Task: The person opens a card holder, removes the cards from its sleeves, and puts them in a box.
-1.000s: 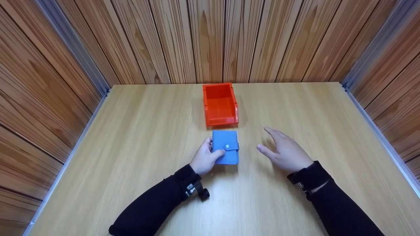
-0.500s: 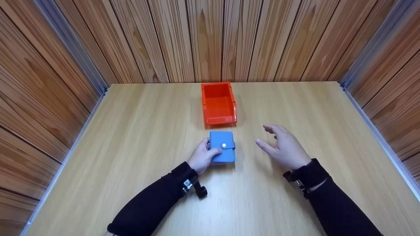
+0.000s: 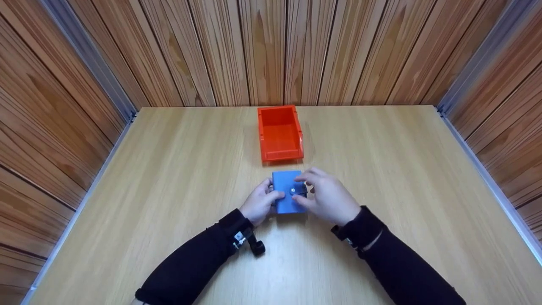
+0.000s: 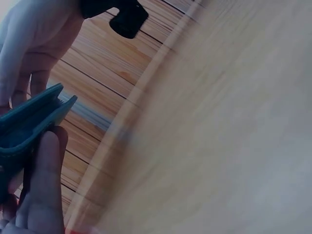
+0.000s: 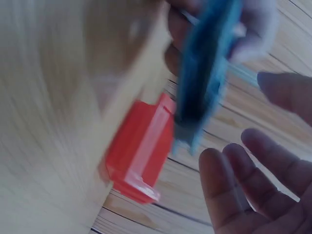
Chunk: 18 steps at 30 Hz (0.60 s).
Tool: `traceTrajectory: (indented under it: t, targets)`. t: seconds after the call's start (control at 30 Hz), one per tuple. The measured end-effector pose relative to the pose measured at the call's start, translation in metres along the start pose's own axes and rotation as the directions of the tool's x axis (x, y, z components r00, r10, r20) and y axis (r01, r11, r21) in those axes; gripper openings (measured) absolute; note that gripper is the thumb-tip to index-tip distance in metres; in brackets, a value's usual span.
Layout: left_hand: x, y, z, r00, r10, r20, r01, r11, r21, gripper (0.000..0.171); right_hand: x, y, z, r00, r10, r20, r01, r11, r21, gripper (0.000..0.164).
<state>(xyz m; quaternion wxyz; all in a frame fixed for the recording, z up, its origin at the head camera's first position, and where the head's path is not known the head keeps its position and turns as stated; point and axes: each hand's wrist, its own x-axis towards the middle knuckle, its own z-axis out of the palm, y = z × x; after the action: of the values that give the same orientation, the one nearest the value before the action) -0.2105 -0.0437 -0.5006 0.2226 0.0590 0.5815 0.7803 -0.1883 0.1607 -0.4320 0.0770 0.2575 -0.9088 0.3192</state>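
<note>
A small blue wallet (image 3: 283, 205) with a snap strap is held a little in front of the red bin in the head view. My left hand (image 3: 258, 204) grips its left edge, thumb on the front cover. My right hand (image 3: 332, 198) is at the strap side, thumb and fingers spread on either side of the snap (image 3: 293, 190). In the blurred right wrist view, the right fingers (image 5: 214, 180) look apart from the wallet (image 5: 204, 68). Contact with the strap cannot be told. Seen from its edge in the left wrist view, the wallet (image 4: 29, 119) shows a gap between its covers.
An open-fronted red bin (image 3: 280, 137) stands on the wooden table (image 3: 190, 156) just beyond the wallet. Wood-plank walls (image 3: 271, 55) enclose the back and both sides, with metal rails along the corners.
My right hand has come left from the table's right side to the wallet's strap. The left hand keeps its grip, and the wallet has barely shifted.
</note>
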Motion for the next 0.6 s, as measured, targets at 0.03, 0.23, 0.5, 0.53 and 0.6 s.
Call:
traceTrajectory:
  t: [0.03,0.23,0.5,0.53,0.6]
  targets:
    - [0.000,0.000,0.000,1.000,-0.003,0.005,0.003,1.000,-0.001,0.049,0.000,-0.001,0.004,1.000,-0.008,0.010,0.009,1.000,-0.030,0.041]
    - [-0.002,0.000,-0.001,0.999,0.011,0.031,-0.012,1.000,0.018,0.047,-0.002,0.000,0.016,1.000,-0.009,0.010,0.010,0.995,-0.102,0.035]
    - [-0.002,-0.002,-0.002,0.997,0.019,0.072,-0.025,0.996,0.083,0.037,-0.003,0.005,0.022,0.999,0.018,-0.035,-0.021,0.997,-0.077,0.022]
    - [-0.001,-0.002,-0.002,0.997,0.020,0.077,-0.027,0.995,0.092,0.036,-0.003,0.005,0.022,0.999,0.019,-0.043,-0.022,0.997,-0.079,0.022]
    - [-0.002,-0.002,-0.003,0.997,0.023,0.080,-0.032,0.994,0.108,0.035,-0.004,0.006,0.024,0.998,0.021,-0.054,-0.025,0.996,-0.081,0.021]
